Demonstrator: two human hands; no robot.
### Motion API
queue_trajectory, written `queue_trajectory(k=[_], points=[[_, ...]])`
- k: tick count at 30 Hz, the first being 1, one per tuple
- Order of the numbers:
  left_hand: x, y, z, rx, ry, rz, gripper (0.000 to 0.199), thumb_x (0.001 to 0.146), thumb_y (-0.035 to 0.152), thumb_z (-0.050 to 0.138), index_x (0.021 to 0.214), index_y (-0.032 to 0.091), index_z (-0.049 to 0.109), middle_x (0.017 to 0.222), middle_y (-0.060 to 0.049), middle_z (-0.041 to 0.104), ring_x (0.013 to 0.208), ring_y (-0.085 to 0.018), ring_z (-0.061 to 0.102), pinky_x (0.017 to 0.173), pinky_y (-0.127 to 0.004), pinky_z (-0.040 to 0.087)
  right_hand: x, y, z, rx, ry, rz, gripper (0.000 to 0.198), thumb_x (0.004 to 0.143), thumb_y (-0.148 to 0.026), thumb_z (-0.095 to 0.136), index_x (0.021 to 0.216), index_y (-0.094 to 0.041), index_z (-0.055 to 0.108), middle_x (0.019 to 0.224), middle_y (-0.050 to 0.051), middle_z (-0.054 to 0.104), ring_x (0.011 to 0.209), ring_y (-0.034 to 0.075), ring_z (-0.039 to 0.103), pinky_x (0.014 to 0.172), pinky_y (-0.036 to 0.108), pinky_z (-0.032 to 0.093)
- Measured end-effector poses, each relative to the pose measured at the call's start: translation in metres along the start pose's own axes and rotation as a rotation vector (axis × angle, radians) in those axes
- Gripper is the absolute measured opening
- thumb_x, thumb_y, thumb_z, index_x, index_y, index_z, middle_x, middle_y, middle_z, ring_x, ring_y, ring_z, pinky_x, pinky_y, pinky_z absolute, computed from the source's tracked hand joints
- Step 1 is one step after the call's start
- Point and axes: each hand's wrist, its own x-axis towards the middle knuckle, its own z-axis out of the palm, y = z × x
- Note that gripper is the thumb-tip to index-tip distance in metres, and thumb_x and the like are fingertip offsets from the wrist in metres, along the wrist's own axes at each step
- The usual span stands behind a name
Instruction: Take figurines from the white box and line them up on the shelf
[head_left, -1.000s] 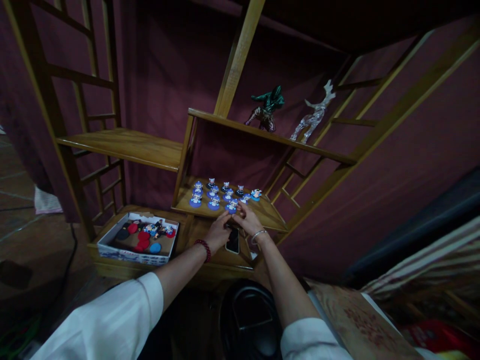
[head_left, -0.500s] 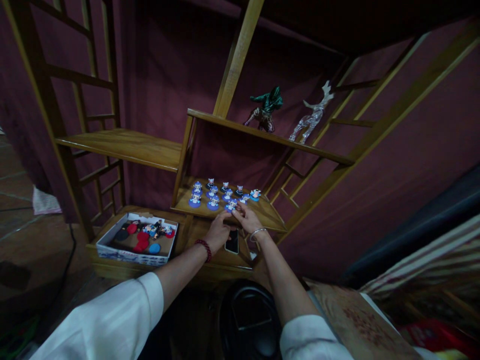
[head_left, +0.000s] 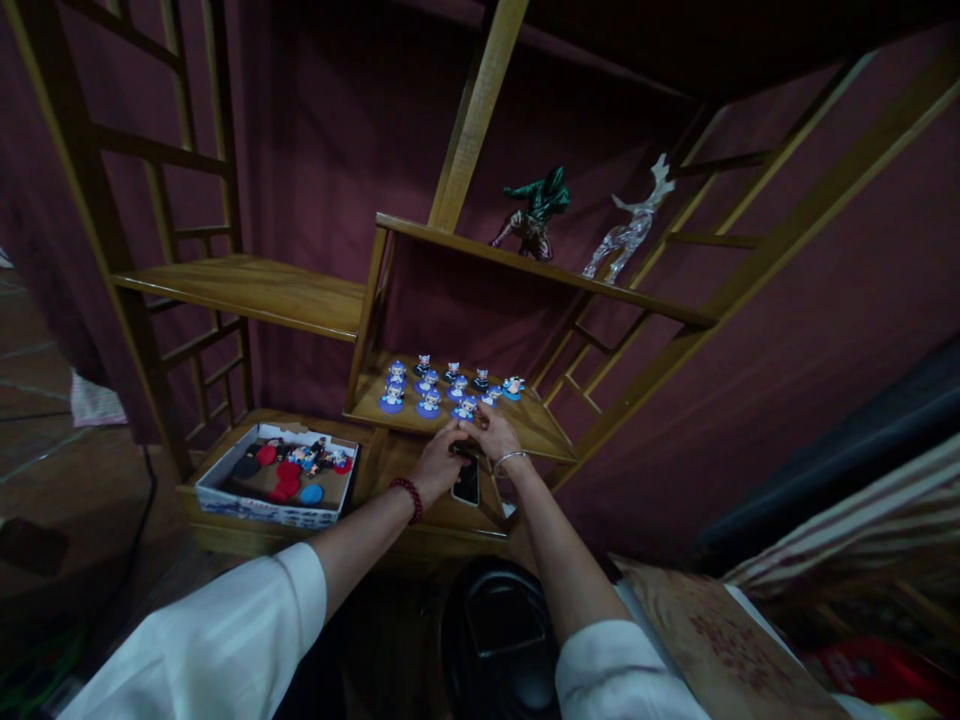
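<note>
Several small purple-and-white figurines on round bases stand in rows on the low wooden shelf (head_left: 517, 425). My right hand (head_left: 493, 436) is at the front row, its thumb and finger closed around the nearest purple figurine (head_left: 465, 408), which stands upright near the shelf's front edge. My left hand (head_left: 439, 465) is just left of it, fingertips close to that figurine's base. Its thumb and index finger are apart, and I see nothing between them. Behind stand dark-based figurines (head_left: 453, 372) and a blue-based one (head_left: 513, 387). A phone (head_left: 466, 482) lies below my hands.
An open box (head_left: 270, 515) at the left holds red, dark and blue discs and small figures. On the shelf above stand a green hooded statue (head_left: 540, 205) and a clear statue (head_left: 626, 235). A black rounded object (head_left: 499, 640) is below my arms.
My hands stay at the same front figurine, and my right hand's fingers have shifted slightly around it. The whole view has moved a little. The figurine rows look the same.
</note>
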Motion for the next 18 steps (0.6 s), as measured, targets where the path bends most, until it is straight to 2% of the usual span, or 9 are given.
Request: queue_trajectory(k=[8, 13, 18], points=[[0.001, -0.0024, -0.0028, 0.015, -0.027, 0.024, 0.039, 0.066, 0.003, 0.049, 0.101, 0.018, 0.059, 0.139, -0.005, 0.028, 0.079, -0.013, 0.058, 0.048, -0.018, 0.047, 0.0012, 0.001, -0.0017, 0.056, -0.044, -0.028, 0.045, 0.069, -0.034, 0.06, 0.111, -0.022, 0.053, 0.098, 0.005, 0.062, 0.091, 0.019, 0.057, 0.078, 0.034, 0.046], [0.0027, -0.0043, -0.0027, 0.029, -0.022, 0.018, 0.038, 0.066, 0.004, 0.049, 0.1, 0.017, 0.06, 0.14, -0.006, 0.026, 0.079, -0.013, 0.058, 0.046, -0.017, 0.046, 0.0026, -0.0001, -0.0024, 0.073, -0.052, -0.021, 0.045, 0.067, -0.029, 0.062, 0.11, -0.021, 0.054, 0.094, 0.005, 0.063, 0.09, 0.019, 0.057, 0.078, 0.034, 0.046], [0.0031, -0.0034, -0.0033, 0.043, -0.036, 0.015, 0.038, 0.066, 0.004, 0.05, 0.1, 0.018, 0.061, 0.14, -0.005, 0.027, 0.081, -0.015, 0.059, 0.052, -0.02, 0.049, 0.0021, -0.0019, -0.0028, 0.066, -0.055, -0.038, 0.041, 0.067, -0.027, 0.062, 0.107, -0.022, 0.055, 0.092, 0.004, 0.064, 0.088, 0.019, 0.058, 0.078, 0.034, 0.047]])
